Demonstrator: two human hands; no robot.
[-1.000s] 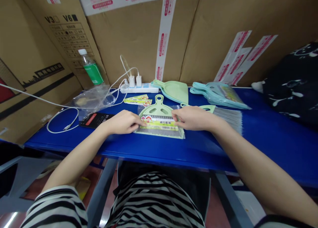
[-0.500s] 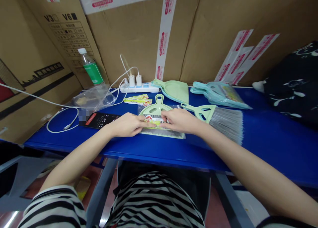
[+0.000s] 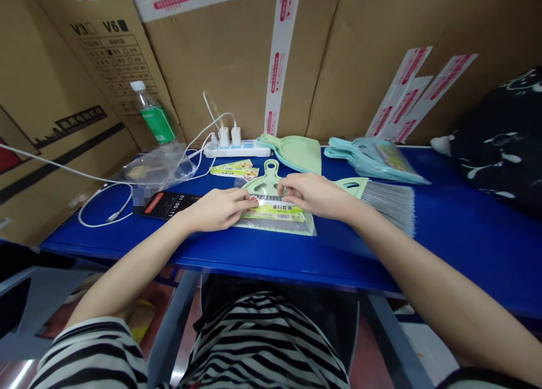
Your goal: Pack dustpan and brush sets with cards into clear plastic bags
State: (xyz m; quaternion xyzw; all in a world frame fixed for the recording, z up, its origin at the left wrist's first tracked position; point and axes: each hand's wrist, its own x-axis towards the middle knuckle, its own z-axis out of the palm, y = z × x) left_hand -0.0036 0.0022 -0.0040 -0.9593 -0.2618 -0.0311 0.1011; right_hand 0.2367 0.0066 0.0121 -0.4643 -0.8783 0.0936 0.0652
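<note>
In front of me lies a light green dustpan (image 3: 271, 181) in a clear plastic bag (image 3: 308, 226), with a grey-bristled brush partly visible inside. A yellow and white printed label (image 3: 279, 206) lies across it. My left hand (image 3: 222, 208) is closed at the label's left end, fingertips on it. My right hand (image 3: 315, 194) is curled just above the label's upper edge, thumb and fingers bent together over the bag. What sits between those fingertips is hidden. Right of it, a green-handled brush (image 3: 388, 205) with grey bristles lies partly behind my right wrist.
Behind are stacked green and blue dustpans (image 3: 298, 152) and bagged blue ones (image 3: 376, 158). Spare labels (image 3: 232, 169), a power strip (image 3: 241, 149), a phone (image 3: 167, 205), a crumpled bag (image 3: 158, 166) and a bottle (image 3: 156, 118) are at left. A dark patterned bag (image 3: 503, 146) stands right.
My right hand has lifted slightly up and right off the label, exposing more of its print. My left fingers have drawn back toward the label's left end.
</note>
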